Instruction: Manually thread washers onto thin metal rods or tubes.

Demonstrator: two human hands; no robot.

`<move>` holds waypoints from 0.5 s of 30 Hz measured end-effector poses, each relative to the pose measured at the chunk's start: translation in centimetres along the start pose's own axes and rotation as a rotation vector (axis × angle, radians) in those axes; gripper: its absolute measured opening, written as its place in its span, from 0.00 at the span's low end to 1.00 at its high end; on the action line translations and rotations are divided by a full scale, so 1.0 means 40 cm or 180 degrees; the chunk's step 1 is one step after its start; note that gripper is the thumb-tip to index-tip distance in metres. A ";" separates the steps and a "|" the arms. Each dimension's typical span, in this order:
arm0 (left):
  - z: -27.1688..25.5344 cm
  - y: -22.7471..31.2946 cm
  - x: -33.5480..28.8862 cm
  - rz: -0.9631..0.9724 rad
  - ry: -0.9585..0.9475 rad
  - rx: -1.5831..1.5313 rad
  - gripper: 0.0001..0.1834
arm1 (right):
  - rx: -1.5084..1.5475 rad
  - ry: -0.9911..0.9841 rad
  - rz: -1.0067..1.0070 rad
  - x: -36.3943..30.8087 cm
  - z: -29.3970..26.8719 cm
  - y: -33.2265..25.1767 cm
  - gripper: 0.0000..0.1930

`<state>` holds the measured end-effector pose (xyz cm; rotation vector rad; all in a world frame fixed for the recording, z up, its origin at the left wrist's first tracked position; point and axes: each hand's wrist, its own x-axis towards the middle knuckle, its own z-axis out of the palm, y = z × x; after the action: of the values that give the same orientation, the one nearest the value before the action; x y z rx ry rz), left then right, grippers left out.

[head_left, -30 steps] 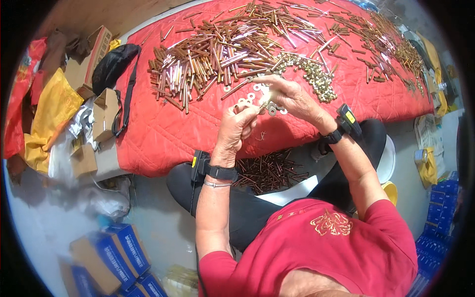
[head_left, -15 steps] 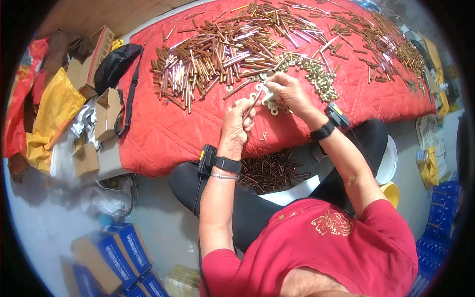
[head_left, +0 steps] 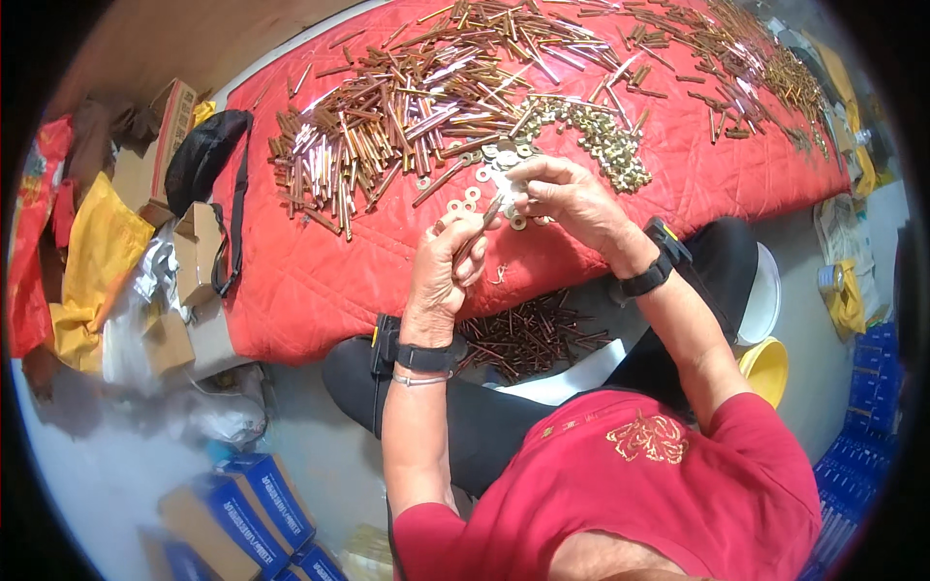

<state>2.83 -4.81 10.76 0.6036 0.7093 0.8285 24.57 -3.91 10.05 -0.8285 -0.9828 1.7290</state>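
Observation:
My left hand is closed around a copper-coloured metal rod, whose upper end points toward my right hand. Close by on the right, my right hand has thumb and fingertips pinched together near the rod's tip. What they hold, if anything, is too small to make out. Pale ring-shaped washers lie beneath and beside the fingers on the red quilted cloth. Beyond the hands spreads a big heap of similar rods. To its right is a curved pile of small pale metal pieces.
More rods and small brass-coloured parts cover the far right. Below the cloth's front edge, between my legs, lies a dark heap of rods. Left are a black bag, cartons and a yellow bag; blue boxes stand lower left.
The view has shifted slightly. My hands have drawn a little apart, the left one lower, baring a few washers beside it. The left hand keeps its grip on the rod.

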 end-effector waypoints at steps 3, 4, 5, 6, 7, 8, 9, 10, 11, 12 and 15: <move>0.000 -0.002 -0.004 -0.0047 -0.0080 -0.0091 0.12 | 0.0358 -0.0075 -0.0107 -0.011 0.002 0.015 0.12; 0.003 -0.002 -0.005 -0.0032 -0.0068 -0.0091 0.12 | 0.0364 -0.0034 -0.0090 -0.014 0.003 0.016 0.12; 0.007 -0.002 -0.004 -0.0052 -0.0073 -0.0074 0.12 | 0.0370 0.0008 -0.0072 -0.018 0.003 0.014 0.12; 0.011 -0.001 -0.005 -0.0055 -0.0044 -0.0059 0.12 | 0.0356 0.0026 -0.0044 -0.025 0.006 0.007 0.12; 0.014 -0.001 -0.005 -0.0056 -0.0015 -0.0047 0.12 | 0.0370 0.0034 -0.0046 -0.029 0.010 0.003 0.12; 0.014 -0.003 -0.004 -0.0067 -0.0012 -0.0039 0.12 | 0.0252 0.0177 -0.0084 -0.032 0.014 0.001 0.11; 0.015 -0.004 -0.001 -0.0076 -0.0048 0.0023 0.12 | 0.0129 0.0320 -0.0126 -0.033 0.016 -0.001 0.10; 0.016 -0.005 0.001 -0.0083 -0.0083 0.0084 0.12 | 0.0133 0.0325 -0.0132 -0.032 0.010 0.003 0.10; 0.018 -0.006 0.002 -0.0084 -0.0086 0.0089 0.12 | -0.0012 0.0316 -0.0193 -0.031 0.000 0.013 0.09; 0.018 -0.009 0.002 -0.0093 -0.0027 0.0148 0.12 | -0.0157 0.0304 -0.0250 -0.029 0.002 0.014 0.08; 0.018 -0.013 0.006 -0.0088 0.0044 0.0227 0.11 | -0.0120 0.0184 -0.0434 -0.027 0.023 0.014 0.06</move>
<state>3.72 -5.04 10.76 0.6512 0.7606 0.7850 23.91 -5.29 10.07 -0.8121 -1.0123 1.5665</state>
